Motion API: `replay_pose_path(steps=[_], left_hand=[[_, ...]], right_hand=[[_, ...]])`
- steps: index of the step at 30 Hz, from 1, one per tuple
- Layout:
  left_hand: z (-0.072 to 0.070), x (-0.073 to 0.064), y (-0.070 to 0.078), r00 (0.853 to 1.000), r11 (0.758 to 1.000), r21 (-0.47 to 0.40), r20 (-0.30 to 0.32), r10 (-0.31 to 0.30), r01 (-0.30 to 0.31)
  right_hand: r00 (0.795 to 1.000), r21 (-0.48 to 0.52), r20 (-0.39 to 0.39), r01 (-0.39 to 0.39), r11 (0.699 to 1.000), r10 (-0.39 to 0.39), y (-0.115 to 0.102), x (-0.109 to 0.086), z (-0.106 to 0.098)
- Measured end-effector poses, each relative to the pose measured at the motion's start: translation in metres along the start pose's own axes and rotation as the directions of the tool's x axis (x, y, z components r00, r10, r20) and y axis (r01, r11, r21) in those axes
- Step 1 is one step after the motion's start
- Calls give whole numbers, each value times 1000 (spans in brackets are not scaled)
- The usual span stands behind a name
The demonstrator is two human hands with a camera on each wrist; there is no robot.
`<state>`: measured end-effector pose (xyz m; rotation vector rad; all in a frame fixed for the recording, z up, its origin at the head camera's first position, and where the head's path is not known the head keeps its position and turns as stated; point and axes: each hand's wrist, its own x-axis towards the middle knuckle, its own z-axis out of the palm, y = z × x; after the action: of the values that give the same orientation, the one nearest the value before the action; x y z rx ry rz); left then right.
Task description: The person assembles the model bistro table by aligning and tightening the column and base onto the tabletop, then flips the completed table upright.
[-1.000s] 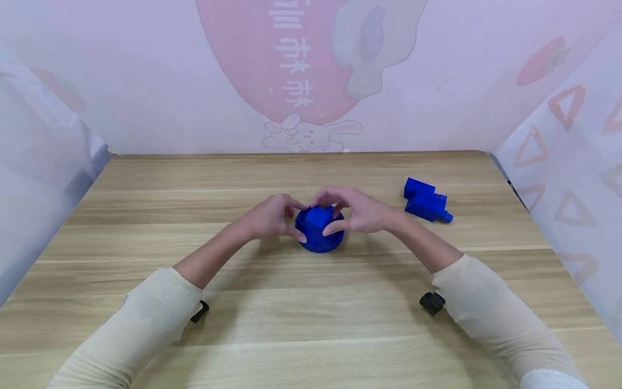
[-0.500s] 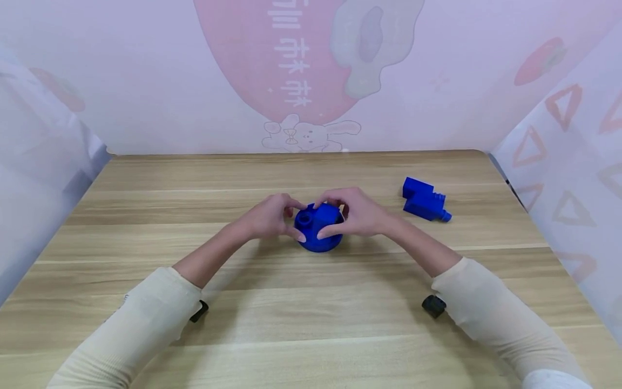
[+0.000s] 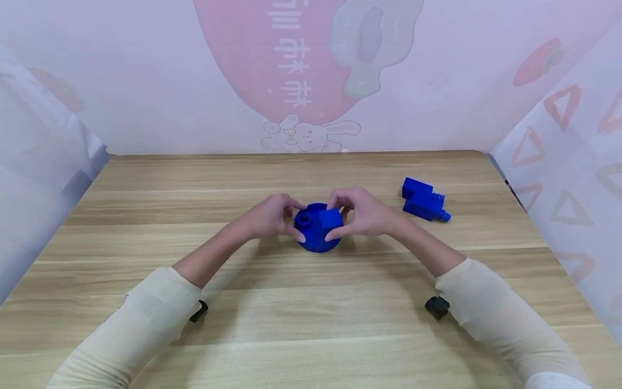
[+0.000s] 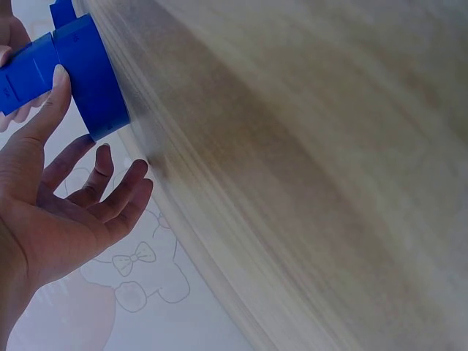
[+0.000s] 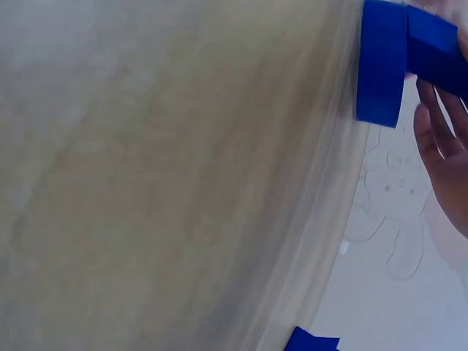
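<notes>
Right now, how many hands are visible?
2: the left hand holds the round blue base; the right hand grips the blue block at its right side. No others show.

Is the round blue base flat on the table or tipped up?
Flat: both wrist views show the round blue base with its underside along the wood-grain table, and the head view shows its ringed side facing up.

A blue block with a ridged edge and a narrow stub (image 3: 424, 200) lies toward the back right of a wood-grain tabletop (image 3: 311, 319). Behind rises a pale backdrop (image 3: 160, 92) printed with a large pink shape (image 3: 252, 59), white lettering (image 3: 294, 66), a line-drawn rabbit (image 3: 311, 137) and a small strawberry (image 3: 536, 62); reddish triangle outlines (image 3: 519, 155) mark the right-hand sheet (image 3: 595, 140).
</notes>
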<state>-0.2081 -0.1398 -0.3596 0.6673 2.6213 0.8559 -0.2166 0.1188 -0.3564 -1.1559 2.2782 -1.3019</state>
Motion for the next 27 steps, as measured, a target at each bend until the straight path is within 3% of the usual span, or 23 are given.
replay_pose_path(steps=[3, 7, 16, 20, 24, 27], left_hand=[[0, 1, 0, 1000, 1000, 1, -2, 5, -5], [0, 1, 0, 1000, 1000, -7, 3, 1, -1], [-1, 2, -1, 1000, 1000, -5, 9, 15, -15], [0, 2, -1, 1000, 1000, -2, 7, 20, -20], [0, 2, -1, 1000, 1000, -7, 7, 11, -11], [0, 1, -1, 1000, 1000, -14, 6, 3, -3]], right_hand=[[1000, -79, -5, 17, 997, -18, -3, -1, 3], [998, -100, 50, 40, 994, -35, -2, -2, 2], [965, 44, 233, 111, 993, -118, 6, -5, -6], [972, 69, 221, 73, 995, -87, 7, -6, -7], [988, 3, 148, 45, 999, -45, 3, -5, -6], [993, -57, 102, 65, 996, -59, -3, -3, -1]])
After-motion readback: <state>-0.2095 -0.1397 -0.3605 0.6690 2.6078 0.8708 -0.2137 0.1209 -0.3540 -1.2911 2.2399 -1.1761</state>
